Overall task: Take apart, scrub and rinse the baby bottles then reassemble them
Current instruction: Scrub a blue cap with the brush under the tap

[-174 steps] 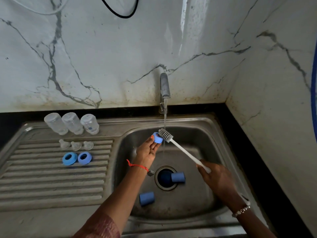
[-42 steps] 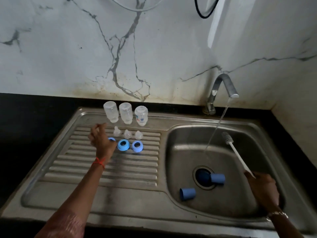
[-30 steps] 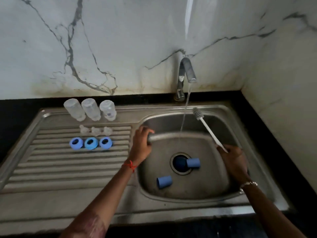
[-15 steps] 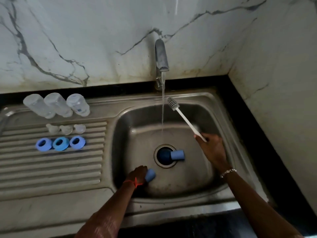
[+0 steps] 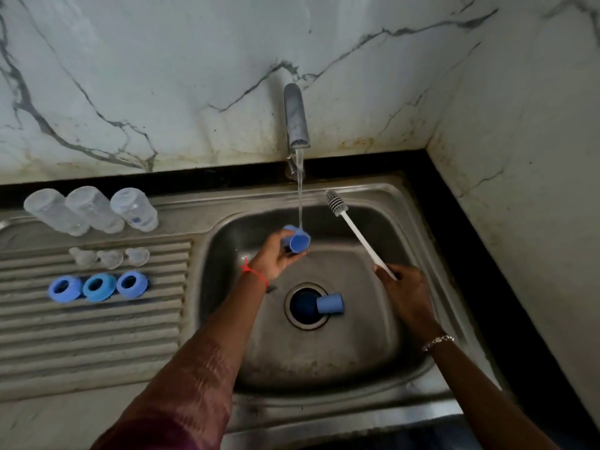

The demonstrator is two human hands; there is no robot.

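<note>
My left hand (image 5: pixel 272 258) grips a blue bottle cap (image 5: pixel 296 241) under the running water, its open end facing me. My right hand (image 5: pixel 404 292) holds the white handle of a bottle brush (image 5: pixel 357 233), with the grey bristle head up and to the right of the stream. A second blue cap (image 5: pixel 329 303) lies on its side beside the drain (image 5: pixel 300 321). On the drainboard lie three clear bottles (image 5: pixel 92 209), three clear teats (image 5: pixel 110 257) and three blue collar rings (image 5: pixel 97 286), each in a row.
The tap (image 5: pixel 295 115) runs a thin stream into the steel sink basin (image 5: pixel 357 368). The ribbed drainboard (image 5: pixel 97 336) stretches to the left. Marble walls close the back and the right, with a black counter strip (image 5: pixel 487 271) along the sink.
My left hand has lifted the blue cap from the front of the basin floor up into the water stream. The right hand with the brush stays about where it was.
</note>
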